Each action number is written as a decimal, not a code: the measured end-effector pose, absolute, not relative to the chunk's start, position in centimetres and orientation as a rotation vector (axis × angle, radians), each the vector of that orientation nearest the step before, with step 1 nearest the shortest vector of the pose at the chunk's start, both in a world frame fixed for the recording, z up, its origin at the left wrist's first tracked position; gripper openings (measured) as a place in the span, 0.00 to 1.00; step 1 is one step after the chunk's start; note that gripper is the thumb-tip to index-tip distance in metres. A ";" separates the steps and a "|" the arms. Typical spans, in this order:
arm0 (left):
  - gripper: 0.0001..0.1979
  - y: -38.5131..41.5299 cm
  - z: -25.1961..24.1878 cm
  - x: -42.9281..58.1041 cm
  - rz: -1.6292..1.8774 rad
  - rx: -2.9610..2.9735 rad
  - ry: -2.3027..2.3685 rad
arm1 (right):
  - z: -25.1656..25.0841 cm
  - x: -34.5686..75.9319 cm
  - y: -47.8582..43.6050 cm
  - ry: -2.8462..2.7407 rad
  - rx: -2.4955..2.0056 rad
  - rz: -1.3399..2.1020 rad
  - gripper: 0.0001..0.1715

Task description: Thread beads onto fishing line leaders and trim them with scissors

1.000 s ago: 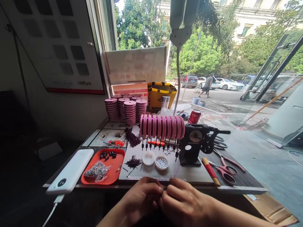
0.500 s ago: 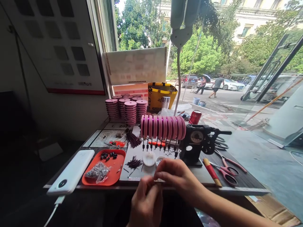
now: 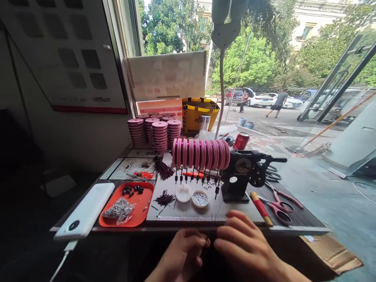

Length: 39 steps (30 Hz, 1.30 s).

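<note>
Low at the table's front edge, my left hand (image 3: 188,248) is closed in a pinch; whatever its fingertips hold is too small to make out. My right hand (image 3: 246,241) is beside it, slightly apart, with fingers bent and thumb hidden; its contents cannot be seen. Above the hands, a row of pink spools (image 3: 201,154) sits on a black hand-cranked winder (image 3: 239,172). Thin lines with small black pieces hang from the spools. Behind the hands are a white cup of silvery beads (image 3: 200,199) and a round white dish (image 3: 183,193).
An orange tray (image 3: 147,217) holds black parts and a bag of metal bits. A white power bank (image 3: 88,209) lies left. Scissors (image 3: 280,209) and a red-wrapped brush (image 3: 261,209) lie right. Behind are stacked pink spools (image 3: 160,137), a yellow bag (image 3: 192,115) and a red can (image 3: 241,141).
My hands were together in front of the bead cup. Both have dropped lower, and my right hand has moved right, away from my left. The bead cup is now uncovered.
</note>
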<state>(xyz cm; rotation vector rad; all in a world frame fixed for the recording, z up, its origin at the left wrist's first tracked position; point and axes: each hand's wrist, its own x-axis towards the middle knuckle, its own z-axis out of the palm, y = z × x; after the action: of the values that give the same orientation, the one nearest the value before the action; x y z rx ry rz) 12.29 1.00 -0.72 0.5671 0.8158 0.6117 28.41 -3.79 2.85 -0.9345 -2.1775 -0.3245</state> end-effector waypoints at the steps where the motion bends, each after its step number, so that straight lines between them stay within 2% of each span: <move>1: 0.04 0.9 -0.7 12.5 0.576 0.508 0.813 | 2.1 28.6 -4.3 -2.221 -0.899 -0.425 0.16; 5: 0.05 0.7 -0.7 12.9 0.486 0.388 0.792 | -0.5 28.7 -4.8 -2.268 -0.842 -0.667 0.17; 10: 0.08 0.5 -1.2 12.9 0.469 0.328 0.771 | -1.2 28.2 -4.3 -2.155 -0.871 -0.529 0.19; 17: 0.15 0.4 -1.3 13.0 0.551 0.569 0.675 | -1.6 27.9 -5.3 -1.694 -1.047 0.676 0.23; 21: 0.15 0.6 -0.3 12.9 0.526 0.649 0.692 | -1.7 28.3 -5.5 -1.487 -1.080 0.947 0.20; 25: 0.09 0.6 0.3 12.8 0.425 0.495 0.746 | -1.7 28.5 -4.9 -1.090 -1.080 1.409 0.18; 27: 0.07 0.7 0.3 12.9 0.386 0.426 0.768 | -1.7 28.6 -4.5 -1.011 -1.072 1.532 0.18; 31: 0.07 0.8 -0.3 13.1 0.375 0.456 0.766 | -1.9 29.1 -4.2 -1.044 -1.091 1.620 0.18; 34: 0.05 0.7 -0.6 13.2 0.488 0.792 0.784 | -1.8 29.3 -4.8 -1.065 -1.114 1.599 0.21; 39: 0.07 -0.2 -0.4 13.4 0.886 1.472 0.905 | -0.2 28.7 -6.8 -1.581 -1.214 1.060 0.23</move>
<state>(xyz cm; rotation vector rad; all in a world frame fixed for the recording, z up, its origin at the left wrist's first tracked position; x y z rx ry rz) 13.37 -0.23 -0.39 1.4718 0.9053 0.8856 28.72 -6.79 -0.20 -1.2144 -1.5814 1.0596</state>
